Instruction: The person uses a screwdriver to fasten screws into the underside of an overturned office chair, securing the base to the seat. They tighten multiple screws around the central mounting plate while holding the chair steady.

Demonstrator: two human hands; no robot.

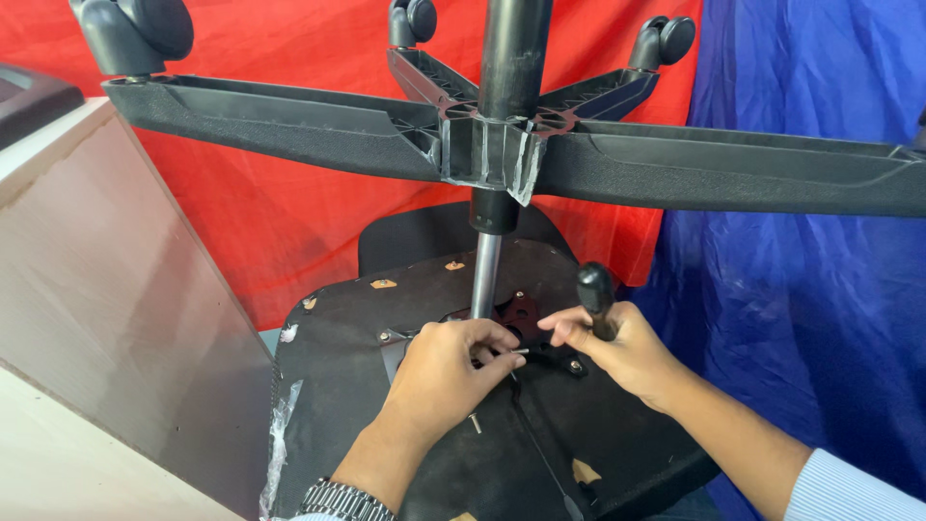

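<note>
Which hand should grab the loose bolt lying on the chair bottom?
Probably the left hand. The loose bolt lies right beside it on the seat underside, while the right hand is closed around the black tool handle.

Left hand fingers pinched, right hand apparently closed in a grip, wrists close together.

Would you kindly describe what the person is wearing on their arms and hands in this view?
Both hands are bare, with no gloves or rings visible. The left hand has a silver metal link watch band at the wrist. The right hand leads to a bare forearm, with a light blue, finely striped sleeve pushed up toward the elbow.
</note>
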